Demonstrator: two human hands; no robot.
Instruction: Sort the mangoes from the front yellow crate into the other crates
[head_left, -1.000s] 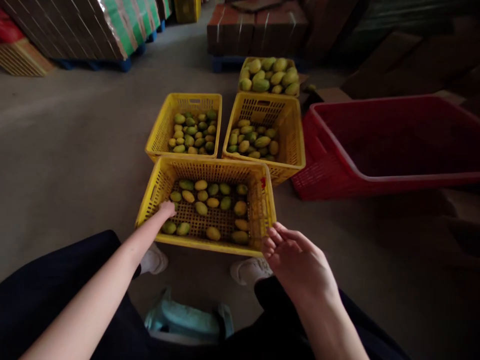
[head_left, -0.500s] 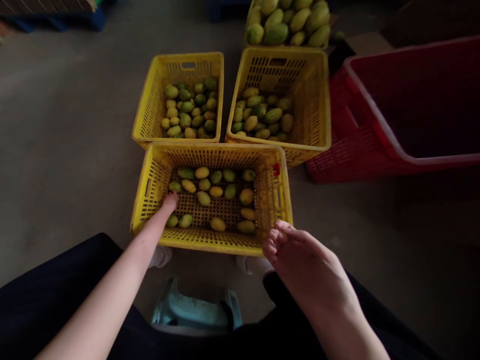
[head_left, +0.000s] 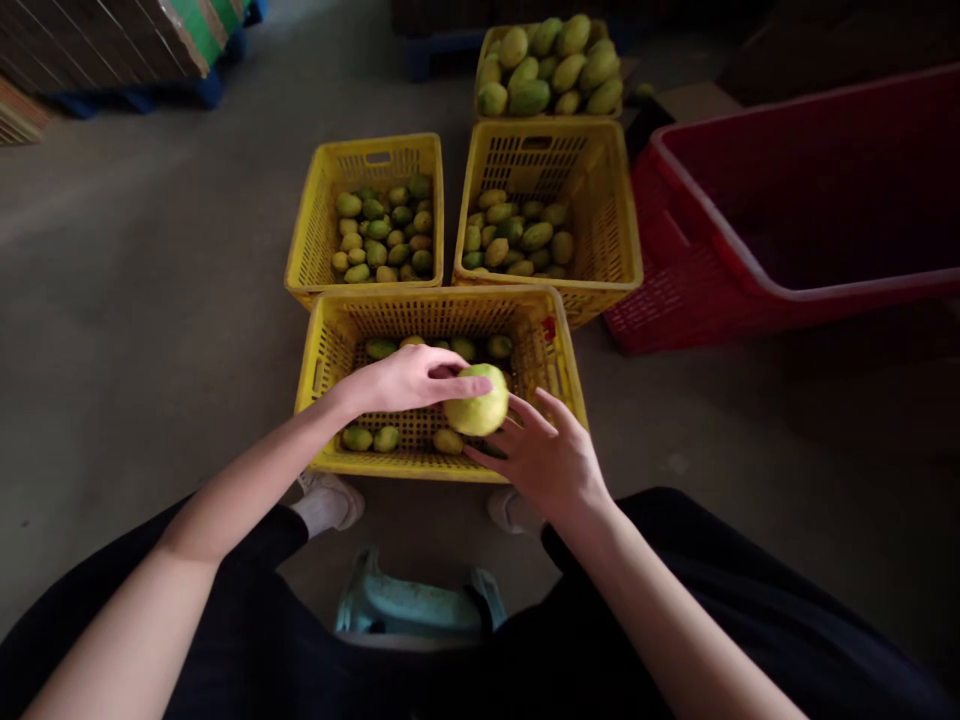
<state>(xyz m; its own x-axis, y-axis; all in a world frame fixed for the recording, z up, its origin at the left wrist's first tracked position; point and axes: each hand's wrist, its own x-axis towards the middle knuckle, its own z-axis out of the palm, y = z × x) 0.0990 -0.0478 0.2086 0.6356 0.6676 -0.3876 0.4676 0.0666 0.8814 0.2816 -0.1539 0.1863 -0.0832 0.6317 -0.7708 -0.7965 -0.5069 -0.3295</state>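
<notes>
Left hand (head_left: 409,378): clamped on the yellow-green fruit (head_left: 481,410), gripping it just off the hand's right side. Held above the front crate (head_left: 405,468), right of middle, toward the near right corner. Right hand (head_left: 553,455): spread wide, just beside the fruit's right side; cannot tell whether touching. Over the crate's near right corner.

Over on the right, there's a big red bin (head_left: 675,300), a piece of cardboard (head_left: 697,102) just beyond its rim! Top left, a stack (head_left: 112,45) with a green strip (head_left: 196,30) sits on a blue pallet (head_left: 206,90); another pallet (head_left: 442,45) shows top centre. Down low, a turquoise stool (head_left: 420,605) on grey floor (head_left: 150,350).
</notes>
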